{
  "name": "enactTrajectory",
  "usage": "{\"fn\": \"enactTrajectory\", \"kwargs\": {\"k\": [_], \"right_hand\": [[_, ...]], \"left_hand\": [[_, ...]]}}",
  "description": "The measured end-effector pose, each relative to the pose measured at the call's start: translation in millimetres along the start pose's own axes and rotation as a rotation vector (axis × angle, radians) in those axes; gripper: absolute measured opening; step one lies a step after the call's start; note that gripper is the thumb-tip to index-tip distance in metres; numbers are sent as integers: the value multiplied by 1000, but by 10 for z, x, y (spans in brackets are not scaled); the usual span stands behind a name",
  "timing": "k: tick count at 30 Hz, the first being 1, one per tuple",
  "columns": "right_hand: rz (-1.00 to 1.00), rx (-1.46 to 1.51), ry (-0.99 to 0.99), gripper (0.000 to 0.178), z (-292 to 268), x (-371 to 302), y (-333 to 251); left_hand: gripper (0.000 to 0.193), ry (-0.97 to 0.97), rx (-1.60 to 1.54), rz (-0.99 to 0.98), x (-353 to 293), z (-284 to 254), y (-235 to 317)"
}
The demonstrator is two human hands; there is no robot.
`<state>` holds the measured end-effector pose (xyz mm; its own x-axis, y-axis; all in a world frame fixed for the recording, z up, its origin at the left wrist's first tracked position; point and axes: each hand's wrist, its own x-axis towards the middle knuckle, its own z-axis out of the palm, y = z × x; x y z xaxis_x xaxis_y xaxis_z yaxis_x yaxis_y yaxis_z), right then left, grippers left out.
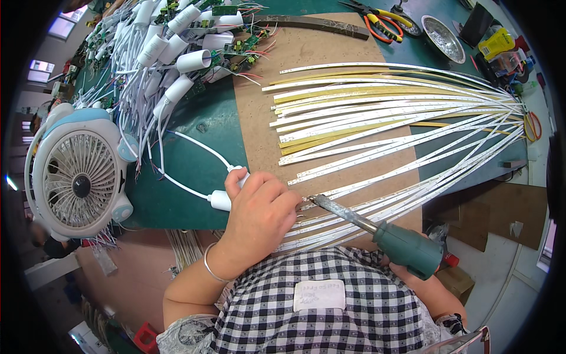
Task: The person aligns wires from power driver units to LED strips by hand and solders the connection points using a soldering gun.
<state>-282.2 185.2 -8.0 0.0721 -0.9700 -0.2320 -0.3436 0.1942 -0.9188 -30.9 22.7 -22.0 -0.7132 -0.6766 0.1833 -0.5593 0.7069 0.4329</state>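
Note:
My left hand (259, 215) rests on a brown board (259, 124), fingers closed around a white capped part with a white cable (197, 144), pinching it by the near end of a light strip. My right hand (413, 272) is mostly hidden behind the green handle of a soldering iron (377, 227), which it grips. The iron's metal tip touches the strip end right at my left fingertips. Several long white and yellow light strips (383, 112) fan out over the board, bunched together at the far right.
A small white and blue desk fan (79, 177) stands at the left. A heap of white tubular housings with wires and circuit boards (171, 47) lies at the back left. Orange-handled pliers (380, 23) and a metal dish (443, 36) sit at the back right on the green mat (206, 118).

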Motion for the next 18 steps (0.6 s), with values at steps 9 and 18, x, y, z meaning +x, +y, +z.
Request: {"fn": "enactTrajectory", "kwargs": {"k": [9,18], "right_hand": [[8,94,59,22,12,-78,84],[10,970,321,75,154,478,-86]], "left_hand": [[18,-5,11,-11,14,-7,17],[17,-18,38,-23,34,-30,50]]}}
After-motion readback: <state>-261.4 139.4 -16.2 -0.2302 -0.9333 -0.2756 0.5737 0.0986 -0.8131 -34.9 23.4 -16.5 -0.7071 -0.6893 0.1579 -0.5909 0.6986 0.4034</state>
